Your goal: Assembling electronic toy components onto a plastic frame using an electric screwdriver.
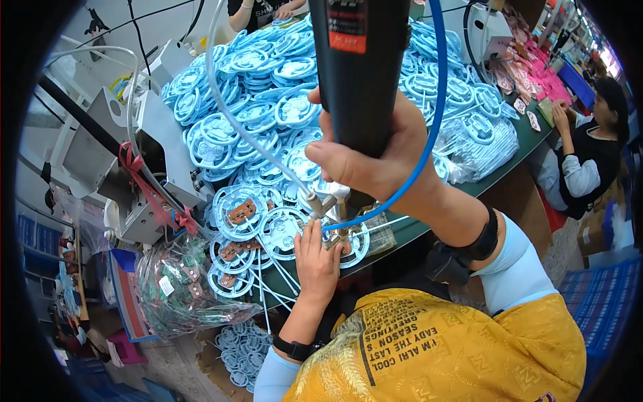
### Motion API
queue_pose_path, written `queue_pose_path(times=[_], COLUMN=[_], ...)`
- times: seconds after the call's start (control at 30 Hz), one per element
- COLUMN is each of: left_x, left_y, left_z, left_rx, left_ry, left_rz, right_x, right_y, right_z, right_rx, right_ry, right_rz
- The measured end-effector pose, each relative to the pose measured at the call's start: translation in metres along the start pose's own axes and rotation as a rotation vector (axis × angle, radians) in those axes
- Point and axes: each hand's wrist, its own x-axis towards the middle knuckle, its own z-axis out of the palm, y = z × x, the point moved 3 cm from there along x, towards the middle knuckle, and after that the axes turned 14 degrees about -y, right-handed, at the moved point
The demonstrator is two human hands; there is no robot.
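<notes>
1. The piece in work (364, 242), a pale-blue plastic ring with a brown insert, is lying on the green tabletop (410, 230) near its front edge, below the metal tip (339, 194) of a black tool (358, 80)
2. The right hand (382, 151) is holding the upright tool, its grip closing around the cylindrical body
3. The left hand (317, 268) is resting over the rings with fingers extended beside the tip; whether its grip is pinching anything cannot be told
4. Neighbouring rings (281, 232) are overlapping at the left, some showing brown plates (241, 212) and thin white rods (284, 273); a heap of similar pieces (268, 87) is rising behind
5. The left hand and the tool are hiding much of the piece, so contact with the tip is remaining unclear
6. The upper frame edge is cutting off the tool; a blue hose (439, 80) is curving past the right hand, and glare is blurring a clear bag's (187, 288) contents
</notes>
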Motion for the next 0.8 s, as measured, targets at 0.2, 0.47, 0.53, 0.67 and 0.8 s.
queue_pose_path(times=[0.2, 0.47, 0.53, 0.67, 0.8], left_x=[-0.002, -0.005, -0.004, 0.003, 0.003], left_y=[-0.004, -0.006, -0.005, 0.0, 0.008], left_z=[0.005, 0.005, 0.005, -0.004, -0.007], left_rx=[-0.023, -0.014, -0.088, 0.006, 0.002], left_ry=[-0.027, -0.011, -0.02, 0.149, 0.112], left_rz=[-0.017, -0.012, -0.013, 0.064, 0.012], right_x=[-0.004, -0.008, -0.01, -0.004, 0.003], right_y=[0.009, 0.018, 0.016, 0.012, 0.008], right_z=[0.008, 0.013, 0.016, 0.024, 0.007], right_rx=[-0.085, -0.076, -0.163, -0.044, -0.001], right_ry=[-0.049, 0.016, 0.014, -0.127, -0.091], right_rz=[-0.031, -0.05, -0.128, -0.044, -0.033])
